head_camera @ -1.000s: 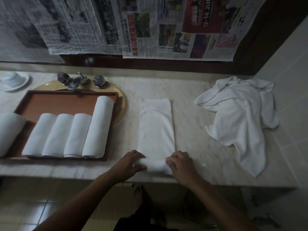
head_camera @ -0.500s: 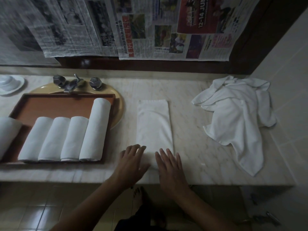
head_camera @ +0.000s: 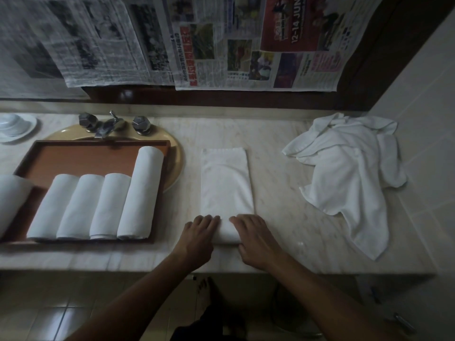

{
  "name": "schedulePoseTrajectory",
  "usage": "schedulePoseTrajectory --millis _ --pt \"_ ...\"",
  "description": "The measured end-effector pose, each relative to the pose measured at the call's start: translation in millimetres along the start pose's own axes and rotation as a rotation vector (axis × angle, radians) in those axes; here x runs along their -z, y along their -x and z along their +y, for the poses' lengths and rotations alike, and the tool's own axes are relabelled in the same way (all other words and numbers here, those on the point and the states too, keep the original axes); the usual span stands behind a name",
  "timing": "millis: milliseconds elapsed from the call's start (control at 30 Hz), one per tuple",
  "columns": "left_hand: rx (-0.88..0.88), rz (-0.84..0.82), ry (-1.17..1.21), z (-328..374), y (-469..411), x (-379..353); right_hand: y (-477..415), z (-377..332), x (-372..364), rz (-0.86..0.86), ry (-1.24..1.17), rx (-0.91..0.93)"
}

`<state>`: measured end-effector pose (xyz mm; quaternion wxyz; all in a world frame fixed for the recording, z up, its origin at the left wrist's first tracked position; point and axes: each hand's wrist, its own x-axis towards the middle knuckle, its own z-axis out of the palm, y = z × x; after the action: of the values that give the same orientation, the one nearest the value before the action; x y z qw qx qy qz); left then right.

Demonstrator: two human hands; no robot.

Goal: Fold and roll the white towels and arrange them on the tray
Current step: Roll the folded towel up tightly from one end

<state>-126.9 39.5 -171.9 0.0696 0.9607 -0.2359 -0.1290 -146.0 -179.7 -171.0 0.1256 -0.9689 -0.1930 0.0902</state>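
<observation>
A person stands at a marble counter (head_camera: 283, 232), their two bare arms reaching forward over it. One white towel (head_camera: 226, 183), folded into a long narrow strip, lies in the middle of the counter pointing away from them, and its near end is turned up into a short roll. Both hands rest palm down on that roll, the left hand (head_camera: 197, 239) at its left end and the right hand (head_camera: 257, 239) at its right. The fingers lie fairly straight over it and grip nothing. One hand at each end probably keeps the roll even and tight.

To the left, a brown tray (head_camera: 81, 158) sits across a sink basin (head_camera: 176, 166). It holds five rolled towels (head_camera: 103, 205): four side by side, and a fifth roll (head_camera: 11, 198) cut off at the left edge of view. To the right lies one loose heap of white towelling (head_camera: 344, 173), apparently waiting its turn. I cannot tell how many towels are in it.
</observation>
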Motion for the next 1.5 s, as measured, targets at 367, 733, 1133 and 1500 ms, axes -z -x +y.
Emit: schedulePoseTrajectory --millis 367,733,1133,1500 --pt "-0.108 -0.012 0.198 -4.9 48.0 3.7 31.8 0.6 20.7 -0.262 -0.259 -0.094" --pt "0.082 -0.146 0.268 -4.1 15.9 15.6 34.9 -15.8 3.7 0.136 0.000 -0.070" --pt "0.067 0.142 0.188 22.3 16.2 19.9 27.1 -19.5 -10.4 0.044 0.034 -0.083" --pt "-0.053 0.089 -0.050 15.3 -0.7 0.0 -33.7 10.0 40.4 -0.300 -0.224 -0.213"
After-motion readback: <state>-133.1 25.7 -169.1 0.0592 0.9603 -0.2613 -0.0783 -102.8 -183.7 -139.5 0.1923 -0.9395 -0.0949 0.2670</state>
